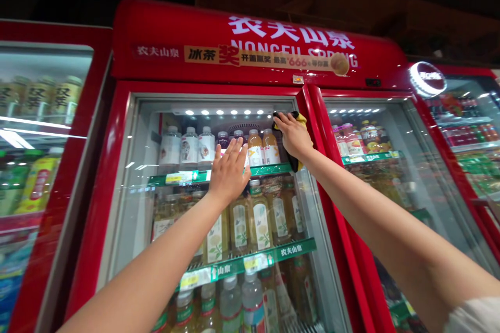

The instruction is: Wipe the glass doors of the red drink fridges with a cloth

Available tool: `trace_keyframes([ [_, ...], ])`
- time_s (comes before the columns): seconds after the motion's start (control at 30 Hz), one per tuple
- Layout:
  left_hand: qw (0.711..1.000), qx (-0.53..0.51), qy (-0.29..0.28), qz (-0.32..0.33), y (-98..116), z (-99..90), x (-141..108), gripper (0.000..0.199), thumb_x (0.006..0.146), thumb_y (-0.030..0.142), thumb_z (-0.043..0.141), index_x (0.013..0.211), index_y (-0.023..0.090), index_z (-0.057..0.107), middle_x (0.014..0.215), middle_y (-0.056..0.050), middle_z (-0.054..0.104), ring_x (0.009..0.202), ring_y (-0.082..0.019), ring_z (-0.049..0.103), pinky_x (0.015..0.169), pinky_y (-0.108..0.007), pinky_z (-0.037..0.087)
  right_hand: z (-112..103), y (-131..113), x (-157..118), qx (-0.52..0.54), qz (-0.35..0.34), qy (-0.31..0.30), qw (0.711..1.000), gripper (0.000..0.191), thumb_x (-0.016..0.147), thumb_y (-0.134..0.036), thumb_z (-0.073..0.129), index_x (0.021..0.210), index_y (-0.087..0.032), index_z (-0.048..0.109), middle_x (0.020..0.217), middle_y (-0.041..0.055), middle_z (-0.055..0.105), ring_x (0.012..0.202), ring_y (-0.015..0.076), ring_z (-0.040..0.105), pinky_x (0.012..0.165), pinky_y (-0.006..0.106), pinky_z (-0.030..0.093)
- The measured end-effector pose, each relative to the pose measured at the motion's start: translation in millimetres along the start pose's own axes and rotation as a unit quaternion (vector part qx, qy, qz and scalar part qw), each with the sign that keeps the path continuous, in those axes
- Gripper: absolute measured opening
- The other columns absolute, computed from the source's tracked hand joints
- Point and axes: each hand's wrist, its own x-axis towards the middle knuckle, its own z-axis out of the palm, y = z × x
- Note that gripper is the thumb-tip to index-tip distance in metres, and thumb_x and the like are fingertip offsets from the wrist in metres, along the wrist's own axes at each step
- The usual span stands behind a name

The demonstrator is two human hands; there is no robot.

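My left hand (229,169) lies flat with spread fingers against the glass door (308,203) of a red drinks fridge (156,26). Near the door's upper right corner, my right hand (294,134) presses a black and yellow cloth (294,160) to the glass. Part of the cloth hangs below the palm, and its yellow side shows at the back of the hand. Behind the glass, white-labelled bottles (189,145) and orange bottles (255,148) stand on the top shelf, partly hidden by my left hand.
A second door (414,166) of the same fridge is to the right, beyond the red frame (339,208). Another red-framed fridge (66,192) stands at the left, and a further one (464,130) at the right. Lower shelves hold several tea bottles (261,221).
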Motion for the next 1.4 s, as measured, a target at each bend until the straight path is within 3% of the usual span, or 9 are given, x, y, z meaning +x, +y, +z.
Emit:
trace_keyframes([
  [0.2,0.999,0.004,-0.016,0.035,-17.0,-7.7,-7.0,0.055,0.098,0.026,0.045,0.15,0.01,0.046,0.163,-0.015,0.041,0.152,-0.027,0.037,0.128,-0.05,0.026,-16.2,10.0,-33.1,0.03,-0.181,-0.085,0.979,0.062,0.093,-0.004,0.04,0.149,-0.027,0.053,0.16,-0.0004,0.045,0.152,0.0235,0.036,0.122,0.048,0.04],
  [0.43,0.999,0.032,-0.039,0.016,-48.5,-25.9,-10.3,0.055,0.097,0.025,0.044,0.149,0.009,0.049,0.162,-0.015,0.042,0.151,-0.028,0.038,0.127,-0.048,0.027,6.2,-33.7,9.0,-0.009,-0.005,-0.012,1.0,0.061,0.095,-0.008,0.038,0.153,-0.02,0.049,0.159,0.0071,0.047,0.15,0.0329,0.04,0.117,0.056,0.042],
  [0.57,0.999,0.027,-0.037,0.007,-56.7,-31.2,-16.6,0.054,0.097,0.027,0.044,0.149,0.012,0.05,0.161,-0.014,0.044,0.151,-0.028,0.039,0.127,-0.05,0.027,5.6,-63.7,-3.2,0.004,-0.081,-0.04,0.996,0.058,0.103,-0.023,0.039,0.16,-0.017,0.036,0.16,0.009,0.045,0.151,0.0314,0.038,0.118,0.051,0.041],
  [0.67,0.999,0.021,-0.042,0.011,-65.9,-35.9,-25.4,0.054,0.096,0.027,0.045,0.148,0.013,0.051,0.161,-0.013,0.044,0.151,-0.028,0.039,0.127,-0.05,0.028,-0.6,-57.2,-19.5,0.017,-0.147,-0.063,0.987,0.051,0.104,-0.024,0.039,0.155,-0.025,0.047,0.158,0.0014,0.048,0.15,0.0252,0.04,0.12,0.046,0.04],
  [0.9,0.999,0.018,-0.042,-0.015,-94.8,-47.2,-38.6,0.056,0.095,0.025,0.046,0.149,0.015,0.049,0.164,-0.013,0.039,0.153,-0.029,0.036,0.127,-0.05,0.027,12.4,-88.6,21.2,0.007,-0.015,-0.004,1.0,0.05,0.103,-0.022,0.039,0.152,-0.024,0.052,0.156,0.0048,0.051,0.146,0.0336,0.046,0.111,0.054,0.046],
  [1.0,0.999,0.021,-0.047,-0.01,-98.3,-50.0,-43.9,0.055,0.095,0.025,0.045,0.149,0.014,0.048,0.165,-0.013,0.037,0.153,-0.028,0.036,0.127,-0.05,0.027,14.3,-111.3,18.9,0.013,-0.071,-0.023,0.997,0.05,0.103,-0.023,0.041,0.152,-0.027,0.051,0.157,0.0022,0.05,0.147,0.032,0.044,0.113,0.052,0.044],
  [1.13,0.999,0.015,-0.051,-0.005,-102.9,-54.1,-55.6,0.055,0.096,0.025,0.044,0.15,0.015,0.047,0.164,-0.013,0.039,0.153,-0.028,0.035,0.127,-0.051,0.028,6.2,-101.1,-6.3,0.021,-0.155,-0.057,0.986,0.051,0.102,-0.017,0.042,0.149,-0.033,0.054,0.154,-0.0038,0.053,0.147,0.0252,0.045,0.116,0.048,0.043],
  [1.27,0.998,0.021,-0.055,-0.003,-112.7,-57.4,-66.5,0.054,0.096,0.024,0.045,0.15,0.015,0.047,0.164,-0.014,0.039,0.152,-0.028,0.037,0.127,-0.049,0.029,5.7,-94.8,4.4,0.008,-0.08,-0.028,0.996,0.052,0.1,-0.015,0.041,0.148,-0.027,0.055,0.154,0.001,0.054,0.145,0.029,0.048,0.111,0.051,0.046],
  [1.4,0.998,0.028,-0.055,0.004,-117.3,-58.6,-70.9,0.054,0.097,0.024,0.045,0.151,0.016,0.046,0.164,-0.013,0.04,0.152,-0.027,0.037,0.127,-0.048,0.028,14.0,-130.2,32.3,-0.007,-0.011,-0.009,1.0,0.051,0.102,-0.017,0.038,0.15,-0.023,0.054,0.155,0.0038,0.052,0.144,0.0352,0.047,0.106,0.053,0.047],
])
